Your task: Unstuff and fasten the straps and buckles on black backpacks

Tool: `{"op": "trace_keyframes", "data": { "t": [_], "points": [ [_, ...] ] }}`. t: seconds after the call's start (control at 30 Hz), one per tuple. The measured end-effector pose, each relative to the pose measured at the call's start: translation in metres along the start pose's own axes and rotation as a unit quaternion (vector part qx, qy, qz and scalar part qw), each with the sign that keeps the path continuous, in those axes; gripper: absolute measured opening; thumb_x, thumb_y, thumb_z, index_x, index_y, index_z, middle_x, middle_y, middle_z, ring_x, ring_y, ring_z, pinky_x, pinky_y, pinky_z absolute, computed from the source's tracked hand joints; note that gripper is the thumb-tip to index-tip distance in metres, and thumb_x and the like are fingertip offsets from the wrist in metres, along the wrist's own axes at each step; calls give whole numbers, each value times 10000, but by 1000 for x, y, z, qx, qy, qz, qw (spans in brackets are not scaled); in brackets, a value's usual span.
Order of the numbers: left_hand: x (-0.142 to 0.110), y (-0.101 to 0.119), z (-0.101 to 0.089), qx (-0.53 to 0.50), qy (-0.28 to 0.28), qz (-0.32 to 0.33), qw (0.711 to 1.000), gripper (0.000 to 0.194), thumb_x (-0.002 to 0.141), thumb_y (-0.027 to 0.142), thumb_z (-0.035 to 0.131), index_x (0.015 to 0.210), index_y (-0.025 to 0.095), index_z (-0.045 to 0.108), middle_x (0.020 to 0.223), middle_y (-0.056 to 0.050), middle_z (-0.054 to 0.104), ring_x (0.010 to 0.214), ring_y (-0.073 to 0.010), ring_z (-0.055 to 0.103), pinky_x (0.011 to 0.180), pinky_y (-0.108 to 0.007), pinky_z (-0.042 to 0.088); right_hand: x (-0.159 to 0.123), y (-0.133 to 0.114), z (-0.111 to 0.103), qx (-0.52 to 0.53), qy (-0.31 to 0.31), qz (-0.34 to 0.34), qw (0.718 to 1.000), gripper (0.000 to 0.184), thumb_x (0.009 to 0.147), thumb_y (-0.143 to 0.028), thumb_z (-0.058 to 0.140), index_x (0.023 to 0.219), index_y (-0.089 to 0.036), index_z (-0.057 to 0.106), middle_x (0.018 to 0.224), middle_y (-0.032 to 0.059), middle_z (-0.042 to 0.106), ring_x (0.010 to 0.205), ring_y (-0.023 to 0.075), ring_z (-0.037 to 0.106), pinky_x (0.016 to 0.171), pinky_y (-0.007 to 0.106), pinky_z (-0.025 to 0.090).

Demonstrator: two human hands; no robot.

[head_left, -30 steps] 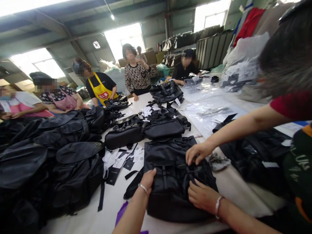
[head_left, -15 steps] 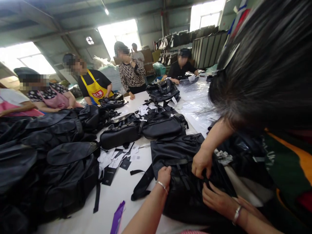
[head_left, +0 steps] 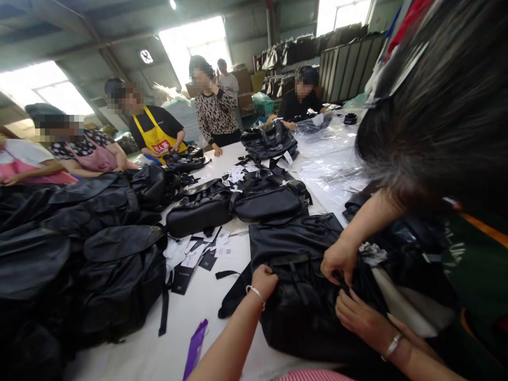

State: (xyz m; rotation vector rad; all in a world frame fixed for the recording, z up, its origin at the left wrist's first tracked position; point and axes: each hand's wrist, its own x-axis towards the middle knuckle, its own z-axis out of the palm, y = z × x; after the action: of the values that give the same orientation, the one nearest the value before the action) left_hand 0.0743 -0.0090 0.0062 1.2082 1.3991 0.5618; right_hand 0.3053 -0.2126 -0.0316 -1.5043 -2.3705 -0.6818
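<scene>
A black backpack (head_left: 301, 248) lies flat on the white table (head_left: 174, 338) in front of me. My left hand (head_left: 265, 279), a bracelet on its wrist, is curled closed on the backpack's left edge by a strap. My right hand (head_left: 359, 317), also with a bracelet, grips the backpack's right side, fingers pressed together into the fabric. A co-worker's hand (head_left: 338, 259) reaches in from the right and pinches the backpack just above my right hand, touching it. That person's dark hair (head_left: 440, 106) fills the upper right.
Black backpacks (head_left: 91, 248) are piled at the left, and two black bags (head_left: 238, 203) lie mid-table among paper tags (head_left: 198, 254). A purple item (head_left: 195, 349) sits near the front edge. Clear plastic bags (head_left: 333, 164) lie at the right. Several people stand along the table's far side.
The view has shifted slightly. My left hand has stayed on the backpack's left edge. The co-worker has leaned in further, and their hand has closed on the backpack next to my right hand.
</scene>
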Motion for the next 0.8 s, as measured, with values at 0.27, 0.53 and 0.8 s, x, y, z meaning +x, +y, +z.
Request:
{"op": "trace_keyframes", "data": {
  "t": [0.27,0.53,0.8],
  "points": [
    [-17,40,11,379,-88,153,908,450,859,540,483,770,194,757,751,-60,676,832,-210,594,796,-293,415,-12,3,3,-18,-2,7,1000,399,936,-26,233,946,-139,615,944,64,647,1077,212,568,1022,440,398],
    [-26,43,27,395,-128,135,899,306,861,393,494,861,262,771,911,-56,732,949,-232,625,864,-302,421,-3,8,-13,123,17,79,989,357,935,-75,287,933,-174,629,904,58,695,1002,218,632,953,436,477],
    [-26,45,29,272,-165,133,939,291,818,224,482,799,149,763,773,-45,727,769,-170,650,712,-243,449,99,-36,-49,470,-160,516,698,298,915,-390,419,995,-205,639,646,11,671,506,154,622,461,247,483]
  ]
}}
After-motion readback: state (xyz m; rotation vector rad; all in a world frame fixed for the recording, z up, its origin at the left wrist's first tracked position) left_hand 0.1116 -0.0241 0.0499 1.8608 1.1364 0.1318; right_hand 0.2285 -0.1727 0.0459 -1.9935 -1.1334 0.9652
